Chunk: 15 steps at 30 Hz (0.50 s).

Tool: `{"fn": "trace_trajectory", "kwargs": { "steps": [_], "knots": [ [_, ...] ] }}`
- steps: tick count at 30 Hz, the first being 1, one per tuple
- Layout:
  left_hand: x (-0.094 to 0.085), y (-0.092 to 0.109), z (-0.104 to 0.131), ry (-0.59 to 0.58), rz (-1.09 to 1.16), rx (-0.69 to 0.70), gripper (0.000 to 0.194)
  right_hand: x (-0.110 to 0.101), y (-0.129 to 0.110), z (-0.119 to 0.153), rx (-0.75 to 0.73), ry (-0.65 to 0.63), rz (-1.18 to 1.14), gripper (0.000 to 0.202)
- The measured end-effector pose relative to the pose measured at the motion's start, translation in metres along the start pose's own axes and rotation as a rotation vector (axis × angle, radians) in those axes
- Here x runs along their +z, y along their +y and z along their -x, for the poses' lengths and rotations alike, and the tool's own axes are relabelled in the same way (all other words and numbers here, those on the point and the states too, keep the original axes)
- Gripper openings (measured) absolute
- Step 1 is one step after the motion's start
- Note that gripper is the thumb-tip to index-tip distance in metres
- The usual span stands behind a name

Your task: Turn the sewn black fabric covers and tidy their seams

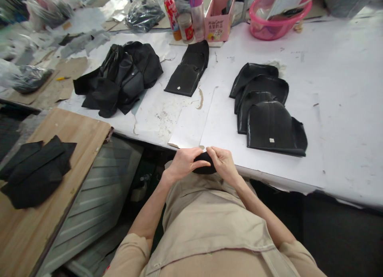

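Both of my hands grip a small black piece of leather-like material (204,167) at the front edge of the white-covered table, close to my apron. My left hand (184,162) is closed on its left side, thumb laid across the top. On the other side, my right hand (222,160) pinches it between thumb and fingers. Much of the piece is hidden behind the hands. Beyond them lies a stitched black piece (184,75) with a small pale tag. To the right, several similar black pieces (271,125) overlap in a row.
A crumpled black heap (125,75) lies at left on the table (344,109). More black pieces (38,169) rest on a wooden board (89,133). Along the back stand a drink bottle (172,16), a pink box (220,18) and a pink basin (269,26).
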<state>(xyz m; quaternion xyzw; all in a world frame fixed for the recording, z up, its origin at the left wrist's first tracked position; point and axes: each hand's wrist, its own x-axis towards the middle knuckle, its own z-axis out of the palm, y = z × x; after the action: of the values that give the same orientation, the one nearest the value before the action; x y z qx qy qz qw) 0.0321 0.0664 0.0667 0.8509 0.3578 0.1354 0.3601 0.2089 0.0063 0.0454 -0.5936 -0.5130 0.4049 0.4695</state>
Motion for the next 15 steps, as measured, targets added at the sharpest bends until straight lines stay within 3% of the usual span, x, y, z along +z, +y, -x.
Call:
{"fn": "trace_trajectory", "kwargs": {
  "steps": [4,9,11,15],
  "knots": [
    [0.009,0.000,-0.014,-0.057,0.001,0.049,0.048,-0.013,-0.004,0.003,-0.088,0.096,0.099,0.049],
    [-0.004,-0.027,0.002,-0.154,0.323,-0.128,0.054,-0.045,0.017,0.008,0.087,0.267,-0.034,0.053],
    [-0.002,-0.037,0.013,-0.079,0.573,-0.237,0.055,-0.046,0.028,0.008,0.188,0.283,-0.159,0.053],
    [0.017,-0.044,0.036,0.228,1.057,-0.370,0.062,-0.032,0.041,0.003,0.412,0.360,-0.475,0.049]
  ]
}}
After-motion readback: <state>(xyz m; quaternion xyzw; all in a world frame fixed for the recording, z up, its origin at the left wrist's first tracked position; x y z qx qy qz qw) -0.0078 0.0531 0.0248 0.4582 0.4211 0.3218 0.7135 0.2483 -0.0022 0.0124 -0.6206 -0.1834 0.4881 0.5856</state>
